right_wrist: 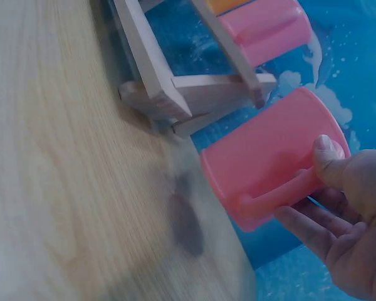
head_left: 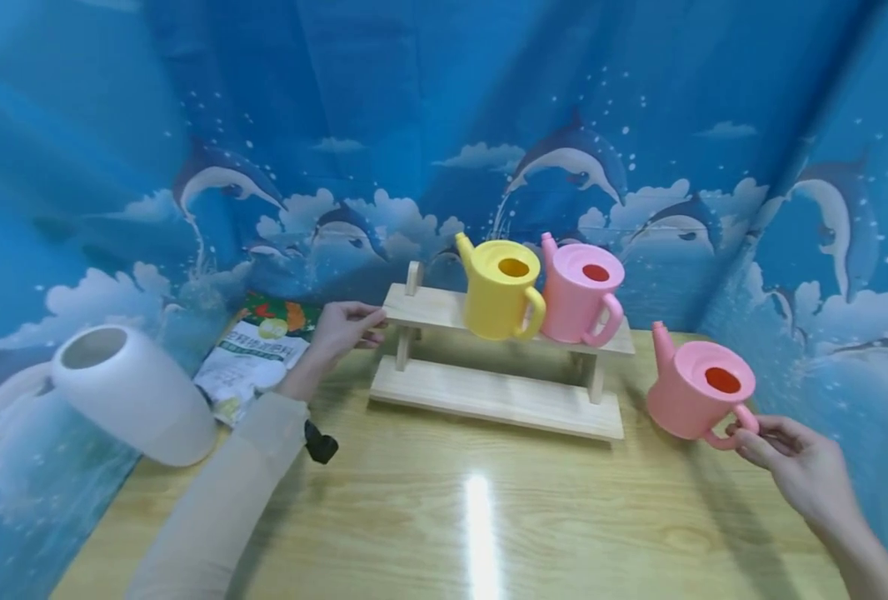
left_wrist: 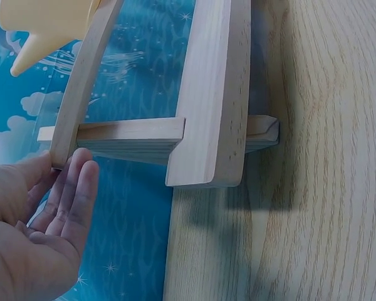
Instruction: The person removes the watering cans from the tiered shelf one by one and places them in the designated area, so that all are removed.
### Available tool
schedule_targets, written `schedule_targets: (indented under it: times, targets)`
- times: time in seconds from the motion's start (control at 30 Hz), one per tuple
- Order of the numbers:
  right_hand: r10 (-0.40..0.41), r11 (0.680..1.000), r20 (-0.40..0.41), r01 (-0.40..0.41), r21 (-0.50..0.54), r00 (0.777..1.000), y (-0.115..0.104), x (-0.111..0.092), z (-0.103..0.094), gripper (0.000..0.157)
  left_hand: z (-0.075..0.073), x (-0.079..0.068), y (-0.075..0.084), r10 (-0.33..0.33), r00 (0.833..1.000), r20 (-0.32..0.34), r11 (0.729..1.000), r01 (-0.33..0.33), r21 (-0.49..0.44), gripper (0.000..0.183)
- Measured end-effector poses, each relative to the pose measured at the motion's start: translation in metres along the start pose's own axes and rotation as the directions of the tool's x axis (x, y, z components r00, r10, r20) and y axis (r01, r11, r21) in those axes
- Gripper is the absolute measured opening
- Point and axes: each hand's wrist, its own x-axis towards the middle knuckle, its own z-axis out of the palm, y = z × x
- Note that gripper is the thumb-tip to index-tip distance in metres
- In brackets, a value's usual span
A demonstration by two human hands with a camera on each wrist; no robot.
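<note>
A two-tier wooden rack (head_left: 496,400) stands at the back of the table. My left hand (head_left: 344,329) pinches the left end of its upper board, thumb and fingertips at the corner in the left wrist view. On that board a yellow watering can (head_left: 489,304) and a light pink watering can (head_left: 570,296) sit side by side, spouts towards the back left. Right of the rack, my right hand (head_left: 804,462) grips a coral-pink watering can (head_left: 684,392) by its handle. That can is raised, its shadow falling on the tabletop apart from it in the right wrist view.
At the left a white vase (head_left: 137,396) leans in view beside a green and white printed bag (head_left: 252,358). A small black object (head_left: 320,443) shows by the left wrist. Blue dolphin-print curtain (head_left: 384,125) encloses the wooden table (head_left: 414,517) at the back and sides.
</note>
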Motion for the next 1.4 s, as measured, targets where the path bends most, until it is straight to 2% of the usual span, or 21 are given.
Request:
schedule_targets:
  times: [0.1, 0.27, 0.4, 0.53, 0.77, 0.87, 1.03, 1.13, 1.27, 1.4]
  targets:
    - [-0.021, 0.999, 0.009, 0.02, 0.05, 1.0, 0.003, 0.019, 0.005, 0.043, 0.002, 0.001, 0.0, 0.003, 1.0, 0.004, 1.0, -0.003, -0.005, 0.04]
    - [-0.063, 0.997, -0.021, 0.064, 0.051, 0.998, 0.003, 0.047, 0.02, 0.048, 0.004, 0.002, -0.001, 0.0, 1.0, -0.012, 1.0, 0.0, 0.001, 0.038]
    - [-0.096, 0.989, -0.008, 0.096, 0.108, 0.995, -0.001, 0.068, 0.032, 0.046, 0.002, 0.002, -0.002, 0.0, 1.0, -0.022, 1.0, 0.0, -0.004, 0.039]
    - [-0.117, 0.979, 0.014, 0.113, 0.172, 0.993, -0.004, 0.085, 0.04, 0.043, 0.002, 0.002, -0.002, -0.006, 1.0, -0.022, 1.0, 0.005, -0.006, 0.039]
    - [-0.123, 0.968, 0.019, 0.116, 0.225, 0.992, -0.004, 0.104, 0.054, 0.042, 0.003, 0.001, -0.001, -0.013, 0.999, -0.033, 1.0, 0.014, 0.013, 0.038]
    - [-0.125, 0.965, 0.017, 0.118, 0.234, 0.992, -0.002, 0.108, 0.059, 0.04, 0.002, 0.001, 0.0, -0.014, 0.999, -0.032, 1.0, 0.015, 0.016, 0.038]
    - [-0.107, 0.958, 0.007, 0.101, 0.267, 0.994, 0.001, 0.112, 0.063, 0.028, 0.002, 0.002, -0.001, -0.019, 1.0, -0.022, 1.0, 0.019, 0.003, 0.038]
    - [-0.099, 0.96, 0.001, 0.095, 0.264, 0.995, 0.001, 0.113, 0.064, 0.033, 0.002, 0.002, -0.001, -0.014, 1.0, -0.024, 1.0, 0.015, 0.002, 0.038]
    - [-0.085, 0.981, -0.089, 0.099, 0.167, 0.992, -0.004, 0.103, 0.059, 0.051, 0.002, 0.001, -0.001, -0.006, 1.0, -0.028, 1.0, 0.006, 0.004, 0.038]
    - [-0.072, 0.977, -0.221, 0.114, 0.18, 0.973, -0.022, 0.086, 0.048, 0.049, 0.001, 0.001, 0.0, -0.014, 1.0, -0.026, 1.0, 0.015, 0.008, 0.038]
